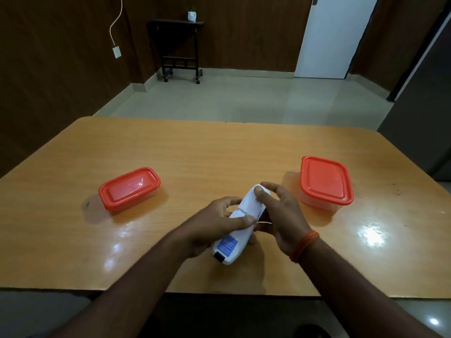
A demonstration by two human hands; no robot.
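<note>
Centre of the frame, a bit below the middle: a small white gadget (247, 204) held just above the wooden table (195, 147), near its front edge. It's a long, rounded plastic body, lying on a slant from lower left to upper right. There's a blue label (228, 244) on the near half and a black end piece (219, 257) at the bottom tip. A seam runs across the middle, so it looks like two parts.

The left hand (212, 229) wraps around the middle, with the thumb laid across the top face and the fingers curled underneath. The right hand (283, 215) has the far half. One fingertip presses on the top near the upper end, and the other fingers are loosely spread and curved around the side. An orange thread band (305, 245) sits on that wrist.

Hard to make out:
- The label text is way too blurry to read.
- The underside of the gadget is covered by both hands.
- There's a thin pale line by the right thumb. I can't tell if it's a wire or a clip.

Two clear tubs with red lids sit on the table, well apart from the hands. The rectangular tub (129, 189) is at centre left and the squarer tub (324, 181) is at centre right. I can't see what's in either one.
</note>
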